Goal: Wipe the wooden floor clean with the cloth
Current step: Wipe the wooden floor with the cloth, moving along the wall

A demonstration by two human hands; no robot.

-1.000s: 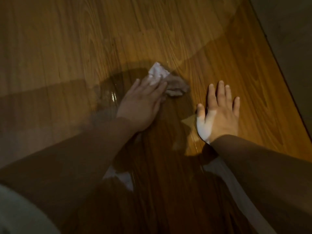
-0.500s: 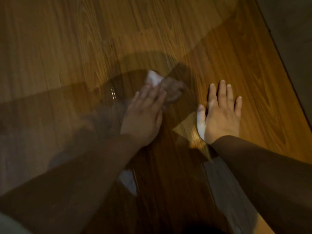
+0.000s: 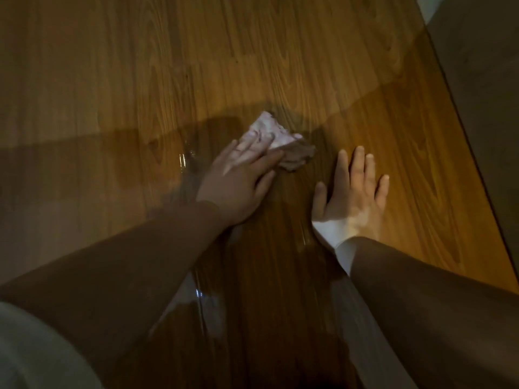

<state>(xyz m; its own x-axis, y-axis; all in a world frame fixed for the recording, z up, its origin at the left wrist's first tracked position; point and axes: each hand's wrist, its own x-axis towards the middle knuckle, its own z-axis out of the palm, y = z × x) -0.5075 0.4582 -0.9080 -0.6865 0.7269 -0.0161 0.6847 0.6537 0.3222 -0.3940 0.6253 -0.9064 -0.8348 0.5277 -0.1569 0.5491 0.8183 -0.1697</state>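
A crumpled pale pink cloth (image 3: pixel 283 141) lies on the brown wooden floor (image 3: pixel 140 80), a little above the middle of the view. My left hand (image 3: pixel 241 181) presses down on its near part with straight fingers, so part of the cloth is hidden under them. To the right, my right hand (image 3: pixel 354 189) rests flat on the boards with fingers spread, apart from the cloth. A wet glint (image 3: pixel 185 158) shows on the floor just left of my left hand.
The floor's right edge meets a darker grey surface (image 3: pixel 477 94) running diagonally down the right side. Shadows of my arms and body cover the near boards. A pale sleeve (image 3: pixel 31 352) sits at the bottom left corner.
My left hand has slid the cloth back away from me and a little to the right, after pulling it nearer half a second ago. My right hand has stayed planted.
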